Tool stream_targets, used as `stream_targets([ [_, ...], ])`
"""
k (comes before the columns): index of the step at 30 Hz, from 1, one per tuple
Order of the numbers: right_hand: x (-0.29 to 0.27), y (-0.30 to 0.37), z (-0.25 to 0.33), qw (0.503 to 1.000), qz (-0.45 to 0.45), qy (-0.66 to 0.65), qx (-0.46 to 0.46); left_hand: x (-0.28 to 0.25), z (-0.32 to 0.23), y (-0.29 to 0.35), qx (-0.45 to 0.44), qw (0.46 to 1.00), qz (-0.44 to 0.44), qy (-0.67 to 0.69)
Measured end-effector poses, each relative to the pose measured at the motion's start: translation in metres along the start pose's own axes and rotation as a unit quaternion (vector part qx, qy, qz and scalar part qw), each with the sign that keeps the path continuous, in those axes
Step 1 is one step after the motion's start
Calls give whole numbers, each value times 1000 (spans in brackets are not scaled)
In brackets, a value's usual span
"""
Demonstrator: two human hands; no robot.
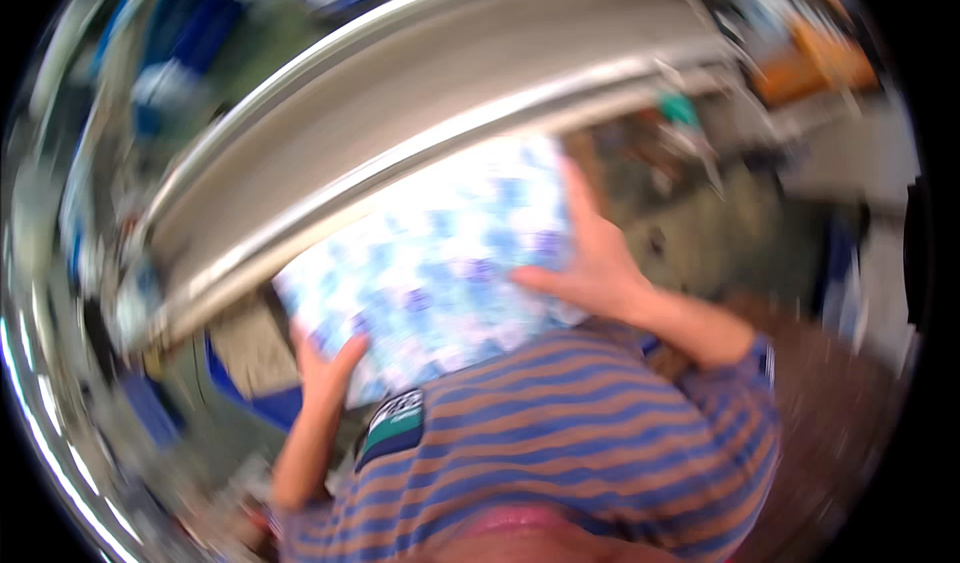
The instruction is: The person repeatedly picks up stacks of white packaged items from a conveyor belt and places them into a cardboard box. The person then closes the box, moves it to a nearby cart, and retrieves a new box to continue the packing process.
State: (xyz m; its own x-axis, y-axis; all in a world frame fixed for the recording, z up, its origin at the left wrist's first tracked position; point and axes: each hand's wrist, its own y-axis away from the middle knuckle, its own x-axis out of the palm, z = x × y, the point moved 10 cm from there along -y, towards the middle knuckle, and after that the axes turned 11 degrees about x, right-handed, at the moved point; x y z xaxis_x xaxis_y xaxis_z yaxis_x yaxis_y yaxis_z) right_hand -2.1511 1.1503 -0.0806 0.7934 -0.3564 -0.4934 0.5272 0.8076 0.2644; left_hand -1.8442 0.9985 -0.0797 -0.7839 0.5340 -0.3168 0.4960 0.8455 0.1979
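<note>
A wide, rectangular white bundle with a repeating blue and purple pattern (440, 253) is held between my hands in front of my body. Motion blur hides whether it is one package or a stack. My left hand (325, 368) is closed on its left end, with the thumb on the top face. At the opposite end my right hand (598, 263) grips it, the thumb also lying over the top. The bundle's far side lies along the near edge of a long metal trough or channel (450, 83); I cannot tell whether they touch.
Beyond the trough are blue items (200, 23) at the upper left. An orange object (815, 63) sits at the upper right, near a small green part (678, 109). A cardboard piece in a blue container (250, 348) stands low on the left.
</note>
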Motion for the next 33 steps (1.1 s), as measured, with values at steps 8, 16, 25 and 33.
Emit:
stream_targets([
  [8,-119,39,-106,991,-76,20,106,158,-27,-39,-62,974,144,-162],
  [16,-211,85,-120,965,-153,77,199,251,-70,-39,-5,960,260,-102],
  [25,-109,136,-83,956,-78,20,280,147,-52,10,-76,919,358,-145],
  [33,-125,112,-56,955,-50,142,255,148,-63,13,-20,940,337,-51],
])
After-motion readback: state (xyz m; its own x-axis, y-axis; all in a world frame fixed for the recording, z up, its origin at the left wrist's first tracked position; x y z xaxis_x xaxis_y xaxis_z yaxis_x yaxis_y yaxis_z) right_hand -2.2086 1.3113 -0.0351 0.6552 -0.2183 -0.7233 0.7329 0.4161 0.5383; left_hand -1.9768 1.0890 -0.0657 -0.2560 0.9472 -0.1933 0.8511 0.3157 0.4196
